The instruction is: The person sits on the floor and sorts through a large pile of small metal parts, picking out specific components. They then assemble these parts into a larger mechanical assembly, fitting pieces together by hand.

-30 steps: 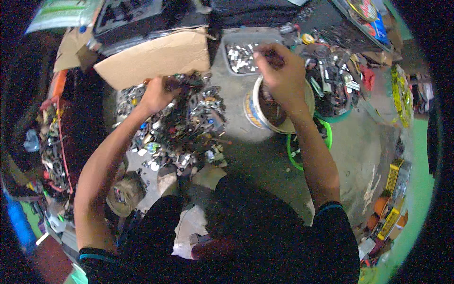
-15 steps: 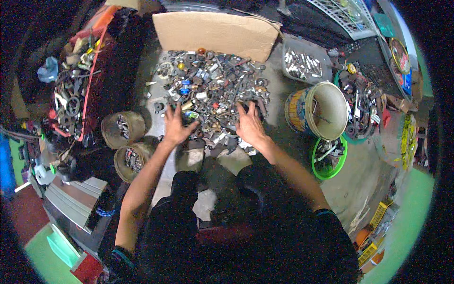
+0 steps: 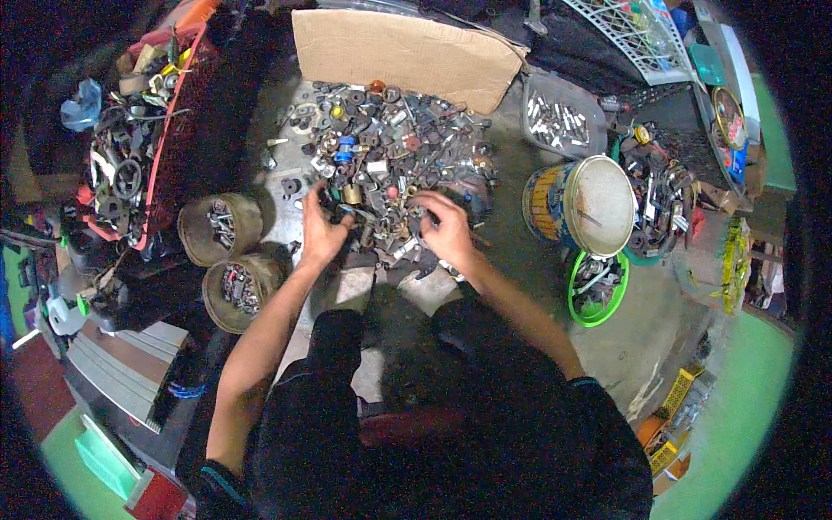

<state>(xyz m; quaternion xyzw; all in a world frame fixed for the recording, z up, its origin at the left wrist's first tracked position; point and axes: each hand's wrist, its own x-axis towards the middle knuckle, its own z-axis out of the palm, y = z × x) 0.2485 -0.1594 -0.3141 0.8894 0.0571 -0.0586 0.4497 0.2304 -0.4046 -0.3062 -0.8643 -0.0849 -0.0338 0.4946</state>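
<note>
A spread of small mixed hardware point(image 3: 381, 143), mostly grey and dark metal pieces, covers the floor in front of me. My left hand point(image 3: 322, 232) rests at its near left edge, thumb and fingers apart beside dark pieces and a brass-coloured cylinder point(image 3: 352, 193). At the near right part of the pile is my right hand point(image 3: 449, 230). Its fingers curl toward the thumb among the parts, and whatever lies between them is too dark to name. Farther in, a blue piece point(image 3: 345, 149) stands out.
Cardboard point(image 3: 407, 56) stands behind the pile. Two tubs of metal bits point(image 3: 192, 243) are at left, near a red-edged crate point(image 3: 159, 160). On the right are a clear bin point(image 3: 598, 139) of pale pieces, a large bucket point(image 3: 530, 204) and a green basket point(image 3: 598, 321).
My right hand's stretched fingers have curled inward, and it has shifted slightly left. My left hand stays near the same place. The whole view has shifted slightly.
</note>
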